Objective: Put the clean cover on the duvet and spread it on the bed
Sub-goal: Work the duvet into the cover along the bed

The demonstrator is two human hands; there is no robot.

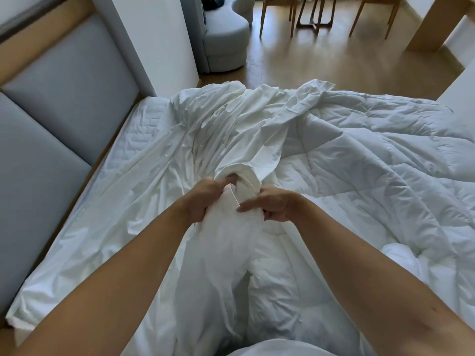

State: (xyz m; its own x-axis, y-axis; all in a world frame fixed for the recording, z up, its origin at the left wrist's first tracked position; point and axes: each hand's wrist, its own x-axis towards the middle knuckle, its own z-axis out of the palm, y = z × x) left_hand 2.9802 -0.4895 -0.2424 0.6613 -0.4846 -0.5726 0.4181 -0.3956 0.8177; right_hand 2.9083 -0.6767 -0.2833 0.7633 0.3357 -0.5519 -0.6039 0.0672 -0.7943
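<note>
Plainly, both hands meet at the middle of the bed, each closed on the same raised bunch of white cloth. The left hand has its fingers curled round a gathered fold of the cover, and the right hand pinches the neighbouring fold, thumb pressed along it. Held so close together, they seem to be seating a corner or finding the cover's opening, though which cannot be told.

The cover lies crumpled over the left half of the mattress, reaching towards the grey padded headboard. The quilted duvet lies bare on the right, partly overlapped by the cover's edge, so most of it seems not yet inside. The heaped folds under the forearms may hinder pulling the cloth through. Beyond the bed are a wooden floor, a grey sofa and chairs, well apart.
</note>
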